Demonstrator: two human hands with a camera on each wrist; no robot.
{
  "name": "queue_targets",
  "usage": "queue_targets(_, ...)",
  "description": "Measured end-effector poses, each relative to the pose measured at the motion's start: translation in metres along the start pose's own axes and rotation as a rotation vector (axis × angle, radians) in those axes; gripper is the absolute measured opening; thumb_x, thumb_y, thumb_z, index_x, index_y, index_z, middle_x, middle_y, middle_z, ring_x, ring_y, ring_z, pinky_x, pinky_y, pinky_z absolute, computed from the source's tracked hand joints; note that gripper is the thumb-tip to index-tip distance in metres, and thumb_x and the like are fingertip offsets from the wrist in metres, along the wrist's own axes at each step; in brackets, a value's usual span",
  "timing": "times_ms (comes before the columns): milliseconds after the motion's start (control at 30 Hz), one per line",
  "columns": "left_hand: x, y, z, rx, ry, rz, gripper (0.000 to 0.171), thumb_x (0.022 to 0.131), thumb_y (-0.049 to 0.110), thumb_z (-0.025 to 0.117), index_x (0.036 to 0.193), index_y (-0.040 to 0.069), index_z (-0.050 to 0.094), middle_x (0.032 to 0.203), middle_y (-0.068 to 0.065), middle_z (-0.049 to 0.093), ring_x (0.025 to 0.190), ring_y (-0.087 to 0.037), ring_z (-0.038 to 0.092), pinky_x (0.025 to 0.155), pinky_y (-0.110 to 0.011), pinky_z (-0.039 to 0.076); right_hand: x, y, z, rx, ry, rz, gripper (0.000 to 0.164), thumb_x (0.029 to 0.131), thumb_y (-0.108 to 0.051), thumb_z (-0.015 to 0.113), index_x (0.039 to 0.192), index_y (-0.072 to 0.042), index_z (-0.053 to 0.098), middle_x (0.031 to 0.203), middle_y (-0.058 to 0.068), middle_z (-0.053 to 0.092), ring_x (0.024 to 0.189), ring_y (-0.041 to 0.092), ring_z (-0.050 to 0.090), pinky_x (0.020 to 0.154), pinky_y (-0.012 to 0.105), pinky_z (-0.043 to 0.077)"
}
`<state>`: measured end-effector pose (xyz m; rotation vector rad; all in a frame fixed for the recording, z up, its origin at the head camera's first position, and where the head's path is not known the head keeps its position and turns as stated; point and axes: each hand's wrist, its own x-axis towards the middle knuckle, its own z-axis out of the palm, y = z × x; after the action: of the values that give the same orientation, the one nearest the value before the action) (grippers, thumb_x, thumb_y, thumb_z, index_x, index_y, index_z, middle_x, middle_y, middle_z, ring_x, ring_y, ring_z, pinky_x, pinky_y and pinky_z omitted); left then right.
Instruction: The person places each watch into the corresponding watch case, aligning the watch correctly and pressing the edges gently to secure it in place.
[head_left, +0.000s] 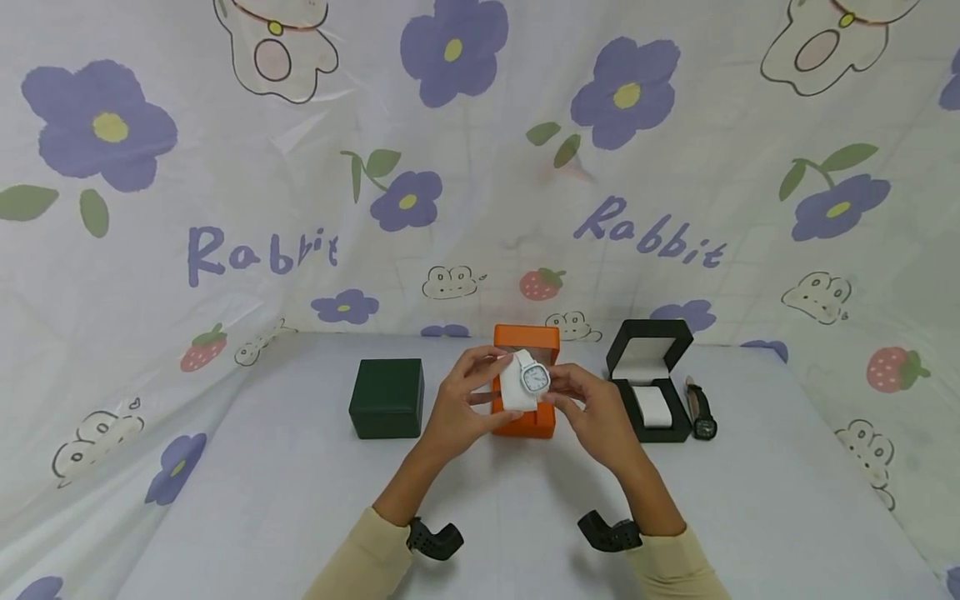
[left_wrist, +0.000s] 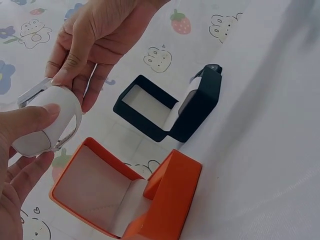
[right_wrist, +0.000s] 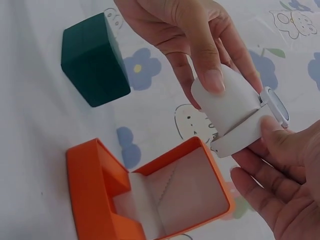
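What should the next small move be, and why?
Probably ease the white watch off the white cushion with the right hand, which pinches it; the left hand grips the cushion, and the strap shows a gap. The black watch beside the black box's bare cushion hints at removal.

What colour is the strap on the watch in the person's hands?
The strap is white; it shows best in the right wrist view.
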<state>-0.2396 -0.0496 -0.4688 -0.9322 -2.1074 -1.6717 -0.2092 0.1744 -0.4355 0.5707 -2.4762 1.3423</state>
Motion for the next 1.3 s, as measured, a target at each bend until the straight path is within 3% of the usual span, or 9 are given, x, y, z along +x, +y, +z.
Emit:
queue_targets(667,0.0,0.002,-0.001,0.02,0.023,0.016,0.071,0.078,0.008,0.089,0.143,0.012,0.06,0.142,-0.006,0.05,0.128,-0.029,0.056,0.082,-0.037,0.061,-0.001,-0.006,0.001,0.104,0.037,0.083,0.026,0.092,-0.006,0.074,0.118,-0.003,0.071,0.096,0.004,0.074,0.089,0.019,0.07,0.082,0.021,0.058)
queue_targets(1300,0.002,0.001,-0.003,0.06,-0.008,0.061,0.073,0.077,0.003,0.088,0.143,0.011,0.059,0.144,-0.008,0.047,0.129,-0.032,0.057,0.085,-0.036,0.061,-0.001,-0.011,0.01,0.155,0.09,0.129,0.023,0.089,-0.004,0.078,0.111,-0.005,0.075,0.091,0.005,0.073,0.083,0.018,0.07,0.076,0.021,0.06)
